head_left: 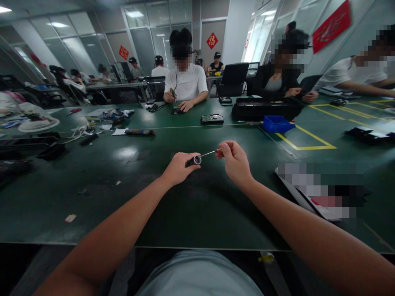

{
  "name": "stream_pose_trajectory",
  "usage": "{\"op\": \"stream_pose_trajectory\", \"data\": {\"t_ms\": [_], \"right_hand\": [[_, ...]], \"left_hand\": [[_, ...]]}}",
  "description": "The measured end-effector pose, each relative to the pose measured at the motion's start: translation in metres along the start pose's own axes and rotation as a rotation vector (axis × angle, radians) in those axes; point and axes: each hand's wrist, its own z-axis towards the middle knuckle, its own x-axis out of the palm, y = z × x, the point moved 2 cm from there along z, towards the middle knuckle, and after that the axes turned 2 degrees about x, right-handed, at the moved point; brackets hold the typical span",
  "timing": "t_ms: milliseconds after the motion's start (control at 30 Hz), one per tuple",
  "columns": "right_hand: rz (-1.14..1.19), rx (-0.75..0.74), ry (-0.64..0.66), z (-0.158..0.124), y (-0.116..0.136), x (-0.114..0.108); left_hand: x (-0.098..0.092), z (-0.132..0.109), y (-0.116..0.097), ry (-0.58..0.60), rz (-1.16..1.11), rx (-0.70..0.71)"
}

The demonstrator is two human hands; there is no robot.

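My left hand (180, 167) is closed around a small dark cylinder (196, 160) with a pale metal ring at its open end, which faces me. What exactly the cylinder is I cannot make out. In my right hand (233, 160) is a thin screwdriver (208, 154), pinched by its reddish handle between thumb and fingers. Its metal shaft points left, and the tip reaches the rim of the cylinder; whether it touches is too small to tell. Both hands are just above the green table (173, 205).
Across the table a person in a white shirt (188, 82) works on a small dark part. Nearby lie a hard drive (212, 119), a blue tray (277, 124), a long black casing (267, 109) and a pen-like tool (140, 132). Cables and parts lie at left, a blurred packet (321, 193) at right.
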Motion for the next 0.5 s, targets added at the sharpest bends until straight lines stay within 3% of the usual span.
{"op": "stream_pose_trajectory", "data": {"t_ms": [167,500], "right_hand": [[-0.231,-0.149,0.034,-0.0088,0.0117,0.0003],[-0.213,-0.121,0.079,-0.0079,0.008,0.0018]], "left_hand": [[0.0019,-0.0005,0.0016,-0.028,0.038,0.033],[0.0007,-0.0015,0.0012,-0.037,0.048,0.018]]}}
